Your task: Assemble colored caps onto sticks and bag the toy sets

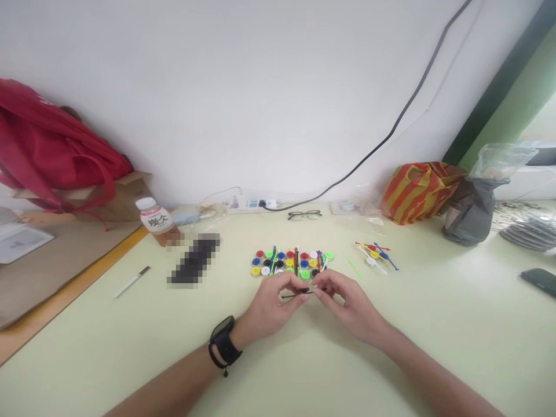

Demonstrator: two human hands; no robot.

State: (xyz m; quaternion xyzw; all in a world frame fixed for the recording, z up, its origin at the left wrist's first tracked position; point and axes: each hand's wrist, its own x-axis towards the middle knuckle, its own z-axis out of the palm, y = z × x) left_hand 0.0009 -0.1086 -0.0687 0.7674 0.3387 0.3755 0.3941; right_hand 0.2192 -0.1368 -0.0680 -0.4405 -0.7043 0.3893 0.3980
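Between my hands is a small black arrow spinner [289, 296], its thin shaft sticking out to the left and its middle partly hidden by fingers. My left hand [274, 304], with a black watch [225, 341] on the wrist, pinches it between thumb and forefinger. From the other side my right hand [347, 301] closes thumb and fingertips on it too. Just beyond the fingers lie rows of coloured round discs [256, 262] in red, blue, white, yellow, green and black, with coloured arrows [296, 260] laid among them. To the right are loose arrows and discs [374, 255] and a single green arrow [354, 265].
Glasses [304, 215] and a power strip [252, 205] with a black cable lie by the wall. At left stand a bottle [158, 223], a pen [131, 282] and a red bag [52, 145]. A striped bag [417, 191], grey bag [469, 214] and phone [538, 281] are at right.
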